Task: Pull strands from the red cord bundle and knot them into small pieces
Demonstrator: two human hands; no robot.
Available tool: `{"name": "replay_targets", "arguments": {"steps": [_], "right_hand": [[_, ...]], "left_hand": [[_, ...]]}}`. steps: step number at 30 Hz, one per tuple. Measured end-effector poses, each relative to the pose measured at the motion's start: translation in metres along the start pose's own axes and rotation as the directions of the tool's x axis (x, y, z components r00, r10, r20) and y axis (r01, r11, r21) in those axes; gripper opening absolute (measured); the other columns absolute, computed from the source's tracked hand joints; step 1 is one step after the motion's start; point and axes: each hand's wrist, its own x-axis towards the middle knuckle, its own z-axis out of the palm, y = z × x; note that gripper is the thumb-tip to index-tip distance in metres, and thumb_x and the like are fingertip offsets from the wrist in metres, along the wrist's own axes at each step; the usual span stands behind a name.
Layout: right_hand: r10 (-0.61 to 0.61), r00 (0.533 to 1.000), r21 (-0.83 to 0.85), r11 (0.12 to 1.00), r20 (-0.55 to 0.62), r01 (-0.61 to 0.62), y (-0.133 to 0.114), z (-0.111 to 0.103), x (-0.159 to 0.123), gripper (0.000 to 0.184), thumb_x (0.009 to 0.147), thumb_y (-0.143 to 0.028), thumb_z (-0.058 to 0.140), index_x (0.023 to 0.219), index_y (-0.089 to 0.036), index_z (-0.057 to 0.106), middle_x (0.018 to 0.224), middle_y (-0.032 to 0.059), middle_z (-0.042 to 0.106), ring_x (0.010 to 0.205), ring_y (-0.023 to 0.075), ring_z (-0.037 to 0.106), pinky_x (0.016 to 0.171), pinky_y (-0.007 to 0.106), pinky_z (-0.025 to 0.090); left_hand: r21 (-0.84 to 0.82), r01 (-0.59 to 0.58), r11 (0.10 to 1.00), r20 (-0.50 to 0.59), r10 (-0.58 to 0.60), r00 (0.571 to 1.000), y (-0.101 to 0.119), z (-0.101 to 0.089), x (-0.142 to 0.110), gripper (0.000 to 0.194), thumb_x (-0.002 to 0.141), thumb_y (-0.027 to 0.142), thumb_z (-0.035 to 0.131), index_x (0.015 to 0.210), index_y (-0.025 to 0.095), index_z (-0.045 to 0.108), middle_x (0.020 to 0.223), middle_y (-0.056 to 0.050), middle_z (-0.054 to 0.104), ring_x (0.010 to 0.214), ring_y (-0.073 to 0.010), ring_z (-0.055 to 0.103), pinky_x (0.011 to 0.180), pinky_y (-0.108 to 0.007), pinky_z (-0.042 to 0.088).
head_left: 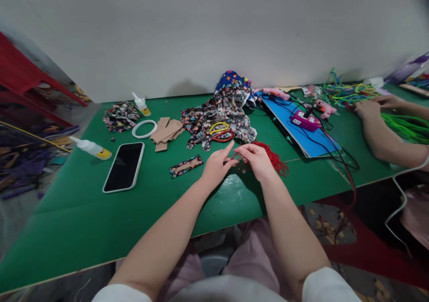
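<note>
My left hand (217, 165) and my right hand (255, 157) meet above the green table. Thin red yarn runs between their fingertips. On the left, the index finger points outward while the thumb presses the yarn against the other fingers. My right hand pinches the yarn between thumb and forefinger. Beside and partly behind it lies a bundle of red yarn (276, 161). Just beyond my fingers, scissors (221, 135) with one yellow and one red handle rest on floral fabric (217, 110). A fabric-edged cardboard strip (186, 166) lies left of my left hand.
Leftward are a phone (123, 167), two glue bottles (92, 149), a white tape ring (144, 129) and cardboard pieces (166, 132). At right, cables cross a blue folder (295, 123) near pink glue guns (325, 108). A co-worker's hands (372, 107) handle colored strands beyond.
</note>
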Motion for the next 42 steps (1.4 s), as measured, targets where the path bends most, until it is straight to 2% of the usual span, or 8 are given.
{"name": "replay_targets", "arguments": {"steps": [4, 8, 12, 17, 21, 25, 35, 42], "right_hand": [[-0.041, 0.999, -0.017, 0.999, -0.011, 0.041, -0.002, 0.001, -0.001, 0.021, 0.066, -0.039, 0.068, 0.071, -0.019, 0.069, 0.060, -0.0015, 0.062, 0.055, 0.0102, 0.052, 0.054, 0.024, 0.043], [-0.134, 0.991, -0.099, 0.986, -0.008, 0.133, -0.002, 0.000, -0.001, 0.016, 0.068, -0.036, 0.068, 0.071, -0.021, 0.069, 0.066, 0.0001, 0.065, 0.064, 0.0143, 0.057, 0.065, 0.029, 0.047], [-0.335, 0.942, -0.298, 0.899, 0.002, 0.320, -0.002, -0.003, 0.000, 0.010, 0.074, -0.031, 0.065, 0.069, -0.024, 0.071, 0.078, 0.0024, 0.066, 0.082, 0.0179, 0.060, 0.081, 0.034, 0.046], [-0.387, 0.922, -0.337, 0.867, 0.009, 0.367, 0.000, -0.002, 0.004, 0.009, 0.075, -0.028, 0.065, 0.069, -0.026, 0.070, 0.080, 0.0024, 0.066, 0.089, 0.0189, 0.059, 0.087, 0.035, 0.045], [-0.374, 0.927, -0.326, 0.874, 0.019, 0.359, 0.003, 0.002, 0.006, 0.007, 0.074, -0.027, 0.067, 0.068, -0.026, 0.070, 0.082, 0.0027, 0.068, 0.093, 0.0196, 0.059, 0.090, 0.036, 0.044], [-0.372, 0.928, -0.334, 0.873, 0.014, 0.355, 0.005, 0.005, 0.007, 0.005, 0.072, -0.027, 0.067, 0.070, -0.026, 0.071, 0.084, 0.0028, 0.068, 0.095, 0.0197, 0.060, 0.091, 0.036, 0.045], [-0.419, 0.907, -0.356, 0.842, 0.044, 0.406, 0.008, 0.002, 0.004, 0.007, 0.076, -0.026, 0.065, 0.073, -0.025, 0.071, 0.083, 0.0019, 0.071, 0.093, 0.0180, 0.061, 0.089, 0.035, 0.045], [-0.343, 0.939, -0.276, 0.903, -0.002, 0.329, 0.008, 0.003, 0.004, 0.010, 0.076, -0.030, 0.065, 0.072, -0.021, 0.069, 0.088, 0.0031, 0.070, 0.088, 0.0174, 0.063, 0.085, 0.034, 0.046]], "left_hand": [[-0.287, 0.137, 0.948, 0.081, -0.119, 0.990, 0.001, 0.004, -0.001, 0.059, 0.078, 0.029, 0.061, 0.135, 0.023, 0.045, 0.066, 0.004, 0.064, 0.069, -0.0122, 0.059, 0.078, -0.027, 0.044], [-0.598, 0.225, 0.769, 0.191, -0.135, 0.972, 0.001, 0.011, 0.007, 0.056, 0.075, 0.028, 0.063, 0.128, 0.015, 0.051, 0.079, -0.002, 0.068, 0.074, -0.0135, 0.062, 0.078, -0.028, 0.047], [-0.754, 0.283, 0.593, 0.231, -0.163, 0.959, 0.000, 0.012, 0.017, 0.055, 0.064, 0.021, 0.072, 0.118, 0.016, 0.059, 0.097, -0.005, 0.068, 0.075, -0.0120, 0.061, 0.079, -0.028, 0.047], [-0.836, 0.383, 0.394, 0.324, -0.209, 0.923, -0.003, 0.002, 0.022, 0.050, 0.066, 0.023, 0.070, 0.115, 0.017, 0.062, 0.075, 0.000, 0.064, 0.054, -0.0061, 0.051, 0.057, -0.022, 0.041], [-0.813, 0.404, 0.420, 0.338, -0.224, 0.914, -0.006, -0.005, 0.022, 0.037, 0.068, 0.027, 0.070, 0.102, 0.013, 0.070, 0.057, 0.002, 0.055, 0.044, -0.0025, 0.032, 0.044, -0.019, 0.021], [-0.781, 0.399, 0.481, 0.302, -0.269, 0.915, -0.011, -0.006, 0.022, 0.037, 0.066, 0.035, 0.073, 0.097, 0.014, 0.071, 0.057, 0.002, 0.052, 0.042, -0.0013, 0.026, 0.042, -0.020, 0.009], [-0.627, 0.381, 0.680, 0.229, -0.306, 0.924, -0.012, -0.006, 0.022, 0.036, 0.060, 0.045, 0.075, 0.069, 0.010, 0.070, 0.052, 0.003, 0.054, 0.042, -0.0020, 0.026, 0.042, -0.022, 0.014], [-0.649, 0.361, 0.670, 0.218, -0.291, 0.932, -0.009, -0.007, 0.022, 0.033, 0.059, 0.042, 0.076, 0.067, 0.011, 0.067, 0.056, 0.003, 0.056, 0.043, -0.0015, 0.027, 0.043, -0.021, 0.016]]}}
